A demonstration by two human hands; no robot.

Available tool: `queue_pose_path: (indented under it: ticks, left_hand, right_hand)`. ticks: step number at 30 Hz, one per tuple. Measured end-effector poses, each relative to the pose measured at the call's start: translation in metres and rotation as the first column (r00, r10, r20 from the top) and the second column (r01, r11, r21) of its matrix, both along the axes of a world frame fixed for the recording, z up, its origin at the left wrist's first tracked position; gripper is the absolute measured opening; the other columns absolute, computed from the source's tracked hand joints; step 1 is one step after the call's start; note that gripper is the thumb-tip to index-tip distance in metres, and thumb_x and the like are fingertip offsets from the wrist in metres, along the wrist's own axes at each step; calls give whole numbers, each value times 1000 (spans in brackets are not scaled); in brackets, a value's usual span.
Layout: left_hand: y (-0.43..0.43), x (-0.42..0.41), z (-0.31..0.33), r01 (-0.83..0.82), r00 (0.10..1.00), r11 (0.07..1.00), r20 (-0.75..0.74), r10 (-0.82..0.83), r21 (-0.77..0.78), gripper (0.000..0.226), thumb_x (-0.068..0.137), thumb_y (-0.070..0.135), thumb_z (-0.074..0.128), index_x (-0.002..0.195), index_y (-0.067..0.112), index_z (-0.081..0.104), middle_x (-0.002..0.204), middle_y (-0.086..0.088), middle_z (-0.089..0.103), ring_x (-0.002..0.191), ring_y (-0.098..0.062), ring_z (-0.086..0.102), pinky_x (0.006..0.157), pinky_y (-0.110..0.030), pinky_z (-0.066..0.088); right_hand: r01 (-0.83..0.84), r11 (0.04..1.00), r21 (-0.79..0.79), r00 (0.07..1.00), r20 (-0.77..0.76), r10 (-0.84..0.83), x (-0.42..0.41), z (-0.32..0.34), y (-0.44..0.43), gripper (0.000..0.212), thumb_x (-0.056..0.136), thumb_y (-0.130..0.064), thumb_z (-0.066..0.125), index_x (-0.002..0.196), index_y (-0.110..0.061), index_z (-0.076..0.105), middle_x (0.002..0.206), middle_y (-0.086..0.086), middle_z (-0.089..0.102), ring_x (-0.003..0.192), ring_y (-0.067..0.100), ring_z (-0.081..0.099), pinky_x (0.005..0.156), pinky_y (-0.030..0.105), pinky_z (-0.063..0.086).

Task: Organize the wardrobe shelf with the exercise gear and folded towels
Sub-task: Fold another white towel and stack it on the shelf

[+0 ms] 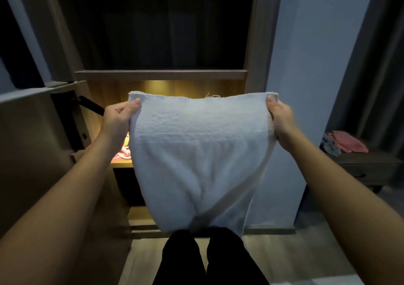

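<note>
A white towel hangs spread out in front of the open wardrobe, held up by its two top corners. The left hand pinches the upper left corner, thumb on the near face of the cloth and fingers behind it. The right hand pinches the upper right corner the same way. The hands are well apart, so the top edge runs taut and nearly level between them, with a few loose threads sticking up near its middle. Below the hands the towel narrows and drapes down to just above the person's dark trousers.

Behind the towel is a lit shelf, where a bit of pink and white gear shows just beside the towel's left edge, under the left wrist. Off to the right, a pink cloth lies on a low bench near grey curtains.
</note>
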State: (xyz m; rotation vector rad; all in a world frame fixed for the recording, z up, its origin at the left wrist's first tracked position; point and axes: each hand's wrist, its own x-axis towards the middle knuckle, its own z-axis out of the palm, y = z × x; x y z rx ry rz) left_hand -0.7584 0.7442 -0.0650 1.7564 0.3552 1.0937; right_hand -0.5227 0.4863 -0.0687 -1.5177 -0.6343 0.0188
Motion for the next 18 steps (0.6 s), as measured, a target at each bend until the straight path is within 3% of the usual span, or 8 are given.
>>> queue_pose_path:
  ticks: [5, 7, 10, 13, 15, 18]
  left_hand:
    - [-50, -59, 6, 101, 987, 992, 135, -91, -71, 41, 101, 26, 46, 67, 23, 69, 75, 3, 65, 74, -12, 66, 61, -23, 52]
    - [-67, -81, 11, 136, 979, 982, 167, -113, -130, 28, 94, 35, 51, 83, 17, 70, 88, -4, 68, 84, -18, 67, 74, -31, 52]
    - [-98, -113, 19, 211, 966, 945, 198, -164, -251, 35, 91, 41, 52, 110, 15, 66, 110, -9, 70, 106, -26, 66, 89, -41, 51]
    - [-125, -139, 19, 236, 955, 926, 249, -164, -296, 23, 95, 35, 49, 100, 22, 66, 88, 4, 75, 81, -13, 73, 74, -32, 52]
    - [-135, -146, 16, 236, 954, 913, 257, -152, -334, 21, 96, 34, 49, 100, 21, 66, 87, 4, 76, 74, -12, 73, 66, -28, 56]
    - [-129, -140, 1, 211, 971, 893, 192, -144, -397, 21, 97, 31, 49, 97, 17, 64, 80, 1, 76, 67, -13, 72, 61, -27, 55]
  right_hand:
    - [-147, 989, 4, 986, -79, 147, -64, 17, -51, 30, 102, -43, 39, 100, -24, 63, 105, 0, 68, 95, 16, 66, 74, 30, 54]
    - [-180, 983, 41, 979, -92, 183, -89, 23, -73, 30, 101, -44, 41, 104, -23, 64, 105, 1, 70, 96, 18, 68, 74, 30, 54]
    - [-228, 970, 81, 965, -112, 236, -120, 30, -104, 35, 98, -46, 46, 110, -20, 65, 104, 3, 74, 95, 19, 71, 73, 30, 56]
    - [-267, 959, 90, 952, -127, 277, -143, 34, -132, 36, 94, -50, 48, 111, -22, 64, 96, 0, 76, 88, 19, 73, 68, 29, 56]
    - [-260, 963, 75, 956, -123, 267, -152, 34, -142, 31, 95, -49, 47, 104, -23, 63, 84, -4, 76, 77, 13, 74, 58, 25, 55]
    - [-253, 967, 24, 952, -170, 253, -151, 23, -138, 33, 96, -45, 47, 104, -17, 62, 81, 0, 76, 71, 13, 73, 53, 23, 55]
